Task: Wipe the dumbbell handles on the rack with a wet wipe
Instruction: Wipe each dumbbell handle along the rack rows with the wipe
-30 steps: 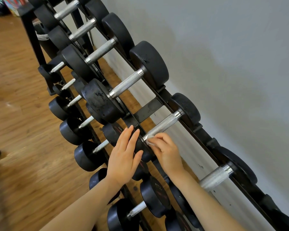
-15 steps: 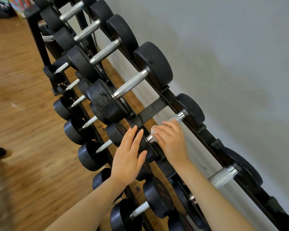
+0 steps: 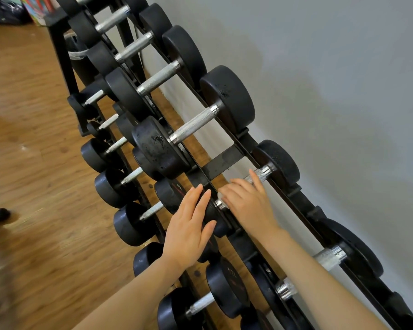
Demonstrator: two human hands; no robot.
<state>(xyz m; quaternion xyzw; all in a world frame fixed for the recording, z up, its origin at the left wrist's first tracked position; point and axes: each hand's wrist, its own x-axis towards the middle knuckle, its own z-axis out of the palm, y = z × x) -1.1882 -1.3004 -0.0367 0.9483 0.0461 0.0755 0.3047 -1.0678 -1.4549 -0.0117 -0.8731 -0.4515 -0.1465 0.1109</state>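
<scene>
- rack: black, tiered, set along the grey wall; dumbbells lie across its rails with handles facing up and open to reach, which suits wiping in place.
- handle: the one under work sits on the top tier, between a near head and a far head. only its far end and a short bit at the near collar show; the rest is covered by the right hand.
- right hand: laid over the handle, fingers curled down across it, forefinger pointing along the bar toward the far head. judged to be pressing the wipe against the metal.
- wipe: not visible in this view; presumably under the right palm or fingers. cannot confirm its position.
- left hand: flat, fingers straight and close together, resting on the near head. judged to be steadying the dumbbell so it does not roll under the rubbing.
- step in hand: wiping this handle; the far end is not yet covered by the hand.
- remaining: several handles up the rack, such as the next handle, and those on the lower tiers; whether any are done cannot be told.
- risk: fingers near the gap between head and rail; a rolling dumbbell could nip them.
- floor: wood, with a dark object at the left edge, unidentified.
</scene>
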